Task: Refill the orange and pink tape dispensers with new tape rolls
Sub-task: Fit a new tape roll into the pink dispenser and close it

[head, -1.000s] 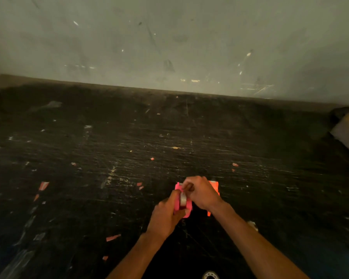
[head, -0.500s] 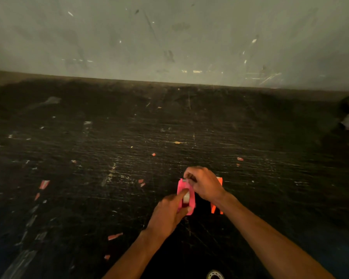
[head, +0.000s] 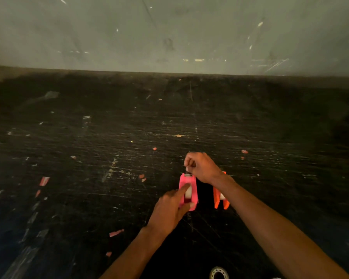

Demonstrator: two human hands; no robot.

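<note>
Dim, warm light; dark corners (wide-angle bending at the edges), soft focus, grainy throughout.

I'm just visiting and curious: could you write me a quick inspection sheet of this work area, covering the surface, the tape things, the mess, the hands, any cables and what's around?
Surface: dark table, heavily scratched.
Job's things: pink dispenser lying flat with a pale roll inside; orange dispenser beside it, partly hidden by the right forearm.
Clutter: pink scraps and bits of tape scattered about.
Hands: left hand steadies the pink dispenser, forefinger on the roll; right hand pinches at its far end, probably the tape end.
Cables: nothing seen.
Surroundings: scuffed grey wall; a roll at the near edge.
</note>
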